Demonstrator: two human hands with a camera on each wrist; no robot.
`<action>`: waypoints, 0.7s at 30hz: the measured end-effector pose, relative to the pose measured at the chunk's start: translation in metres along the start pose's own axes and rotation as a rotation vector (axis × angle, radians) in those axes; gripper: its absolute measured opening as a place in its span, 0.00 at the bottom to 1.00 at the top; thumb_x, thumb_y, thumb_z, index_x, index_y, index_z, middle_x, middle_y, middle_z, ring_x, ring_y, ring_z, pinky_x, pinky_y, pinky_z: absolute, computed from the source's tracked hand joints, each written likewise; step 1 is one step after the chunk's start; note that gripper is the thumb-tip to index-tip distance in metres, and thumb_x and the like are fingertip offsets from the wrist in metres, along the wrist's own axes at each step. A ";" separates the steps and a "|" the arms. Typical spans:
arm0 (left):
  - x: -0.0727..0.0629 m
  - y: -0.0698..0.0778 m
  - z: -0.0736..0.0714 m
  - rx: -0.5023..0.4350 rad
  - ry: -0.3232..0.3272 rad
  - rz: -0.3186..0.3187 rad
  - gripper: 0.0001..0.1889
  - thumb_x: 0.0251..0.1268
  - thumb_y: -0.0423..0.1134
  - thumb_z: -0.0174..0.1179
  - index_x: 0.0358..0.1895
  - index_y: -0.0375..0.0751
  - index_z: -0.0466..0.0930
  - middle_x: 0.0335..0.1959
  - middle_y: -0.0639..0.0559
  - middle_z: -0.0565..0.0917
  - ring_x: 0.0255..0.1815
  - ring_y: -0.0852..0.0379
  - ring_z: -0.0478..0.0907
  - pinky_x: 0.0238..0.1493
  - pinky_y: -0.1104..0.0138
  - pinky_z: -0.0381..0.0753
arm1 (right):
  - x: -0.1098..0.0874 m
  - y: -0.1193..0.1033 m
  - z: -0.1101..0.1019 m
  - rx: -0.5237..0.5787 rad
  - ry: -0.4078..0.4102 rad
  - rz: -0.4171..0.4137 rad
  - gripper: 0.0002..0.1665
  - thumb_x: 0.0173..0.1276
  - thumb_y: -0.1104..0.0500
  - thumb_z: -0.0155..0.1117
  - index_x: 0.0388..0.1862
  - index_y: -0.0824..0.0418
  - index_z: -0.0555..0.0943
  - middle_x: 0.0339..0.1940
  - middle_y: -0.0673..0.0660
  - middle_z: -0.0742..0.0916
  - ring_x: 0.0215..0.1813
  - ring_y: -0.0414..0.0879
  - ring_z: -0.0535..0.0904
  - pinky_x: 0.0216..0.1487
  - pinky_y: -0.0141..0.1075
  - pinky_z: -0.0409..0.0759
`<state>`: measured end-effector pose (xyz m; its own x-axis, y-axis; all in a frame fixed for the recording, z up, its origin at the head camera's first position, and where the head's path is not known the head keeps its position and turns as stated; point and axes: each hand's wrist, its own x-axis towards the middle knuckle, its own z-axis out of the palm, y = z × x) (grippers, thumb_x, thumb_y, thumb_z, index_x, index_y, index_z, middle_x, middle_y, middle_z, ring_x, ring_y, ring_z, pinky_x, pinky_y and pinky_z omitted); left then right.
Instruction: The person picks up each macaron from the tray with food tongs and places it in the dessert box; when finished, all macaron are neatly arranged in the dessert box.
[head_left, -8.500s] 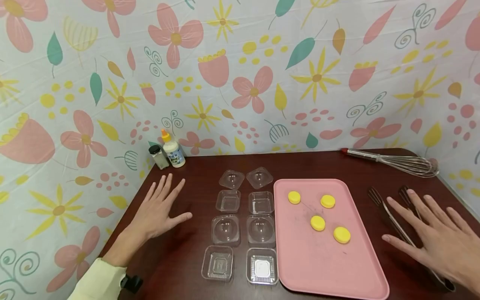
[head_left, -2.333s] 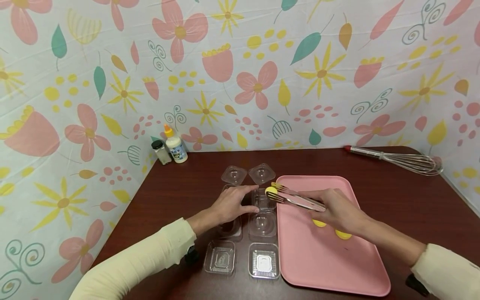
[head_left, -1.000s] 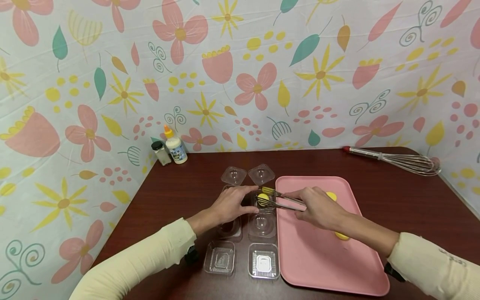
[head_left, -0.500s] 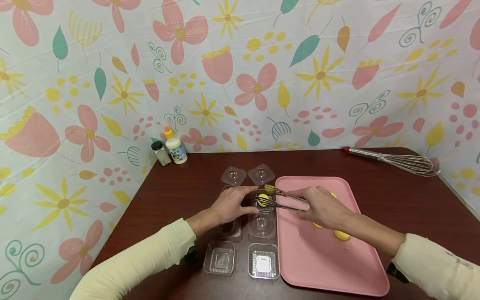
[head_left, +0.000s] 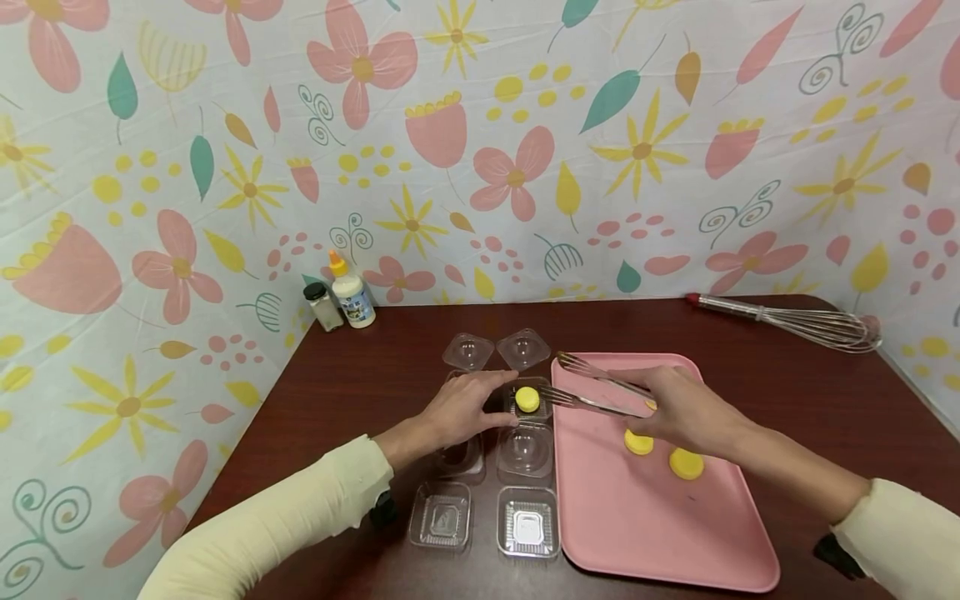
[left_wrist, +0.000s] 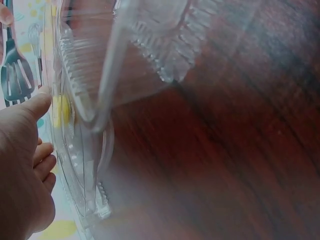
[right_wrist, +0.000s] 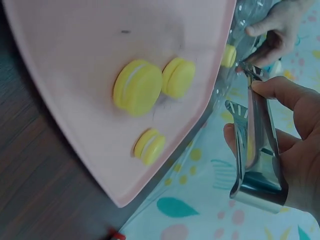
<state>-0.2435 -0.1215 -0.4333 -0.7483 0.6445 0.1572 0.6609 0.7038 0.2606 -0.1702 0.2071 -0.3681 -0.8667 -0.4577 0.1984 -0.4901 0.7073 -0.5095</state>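
Fingers (right_wrist: 229,136) of the right hand (head_left: 690,408) are gripping metal tongs (right_wrist: 257,189), whose parted tips are holding nothing, just beside a yellow cookie (head_left: 527,400).

That cookie is sitting in a clear box (head_left: 542,416); beside it the left hand (head_left: 459,410) is lying spread, grasping nothing. A tip so near the rim could be snagging it, if pulled carelessly, and tipping the box. The right wrist view is showing three more cookies (right_wrist: 140,92) whole on the pink tray (head_left: 652,533); in the head view that hand is hiding most of one.
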 end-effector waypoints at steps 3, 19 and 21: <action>-0.001 0.000 0.000 0.001 0.005 0.000 0.40 0.67 0.58 0.73 0.77 0.44 0.74 0.72 0.49 0.80 0.71 0.51 0.78 0.67 0.53 0.79 | -0.005 0.006 -0.005 -0.011 0.032 -0.035 0.43 0.55 0.67 0.85 0.72 0.53 0.83 0.61 0.47 0.88 0.49 0.42 0.82 0.45 0.38 0.79; -0.021 -0.035 -0.027 -0.103 0.077 -0.058 0.40 0.69 0.54 0.73 0.79 0.43 0.70 0.76 0.47 0.76 0.74 0.47 0.75 0.69 0.46 0.77 | -0.047 0.049 -0.034 -0.114 0.054 0.161 0.41 0.56 0.60 0.85 0.69 0.67 0.82 0.43 0.54 0.89 0.35 0.43 0.74 0.35 0.34 0.70; -0.026 -0.042 -0.030 -0.109 0.087 -0.058 0.41 0.68 0.53 0.73 0.80 0.43 0.70 0.76 0.47 0.76 0.74 0.46 0.75 0.69 0.46 0.76 | -0.053 0.055 -0.035 -0.121 0.063 0.157 0.40 0.57 0.59 0.86 0.68 0.65 0.83 0.43 0.54 0.90 0.34 0.40 0.73 0.34 0.34 0.70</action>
<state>-0.2535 -0.1761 -0.4199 -0.7903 0.5720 0.2196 0.6098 0.6996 0.3724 -0.1543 0.2893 -0.3775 -0.9356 -0.3045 0.1787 -0.3527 0.8286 -0.4348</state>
